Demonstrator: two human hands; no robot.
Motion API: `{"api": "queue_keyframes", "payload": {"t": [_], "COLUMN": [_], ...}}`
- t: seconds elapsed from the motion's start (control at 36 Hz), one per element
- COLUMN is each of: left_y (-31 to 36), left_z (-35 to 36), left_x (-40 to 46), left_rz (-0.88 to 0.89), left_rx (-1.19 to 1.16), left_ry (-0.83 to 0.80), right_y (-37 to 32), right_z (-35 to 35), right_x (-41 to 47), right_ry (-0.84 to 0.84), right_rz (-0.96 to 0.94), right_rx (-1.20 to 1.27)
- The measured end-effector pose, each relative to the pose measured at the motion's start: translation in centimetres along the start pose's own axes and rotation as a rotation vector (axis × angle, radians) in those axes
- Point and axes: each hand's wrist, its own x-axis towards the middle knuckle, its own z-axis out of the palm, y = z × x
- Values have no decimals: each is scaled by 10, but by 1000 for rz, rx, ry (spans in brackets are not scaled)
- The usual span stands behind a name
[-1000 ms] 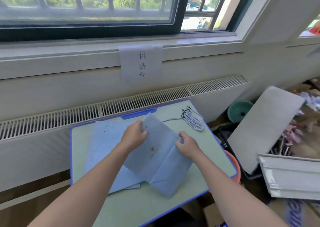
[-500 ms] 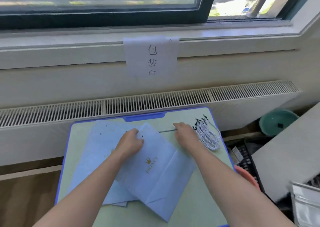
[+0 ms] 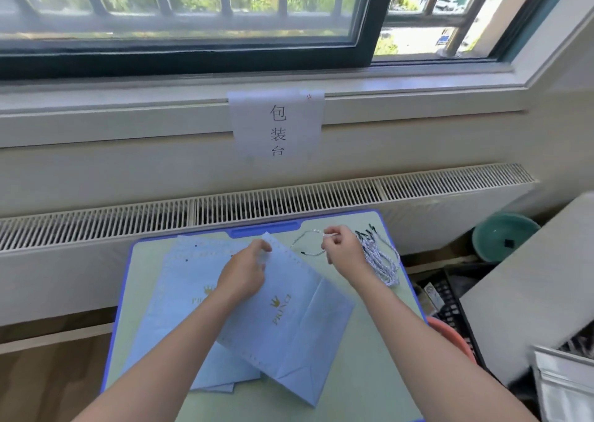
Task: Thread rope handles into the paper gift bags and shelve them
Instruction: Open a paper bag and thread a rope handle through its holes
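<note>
While the left hand (image 3: pixel 246 272) pins the flat pale-blue paper gift bag (image 3: pixel 289 318) mid-table, the right hand (image 3: pixel 342 251) pinches one black-tipped white rope handle (image 3: pixel 308 233) left of the far-right bundle; a loose pinch risks dropping it

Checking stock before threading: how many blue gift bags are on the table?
At least 2: the top bag lies flat and skewed under the left hand; a second bag lies beneath it, to the left. Edges near the table's front suggest more hidden underneath.
</note>
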Motion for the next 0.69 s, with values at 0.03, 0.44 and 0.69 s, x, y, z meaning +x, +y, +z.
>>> {"api": "queue_keyframes", "payload": {"t": [0.03, 0.44, 0.69], "left_y": [1, 20, 11], "left_z": [-1, -11, -15], "left_x": [-1, -21, -29], "left_rz": [8, 146, 187], "left_rx": [-2, -180, -162], "left_ry": [-18, -61, -17], "right_y": [-5, -34, -28], "right_z": [-1, 12, 16], "right_x": [-6, -63, -74], "right_ry": [-21, -111, -51], "right_rz": [5, 62, 104], "right_rx": [52, 470, 254]}}
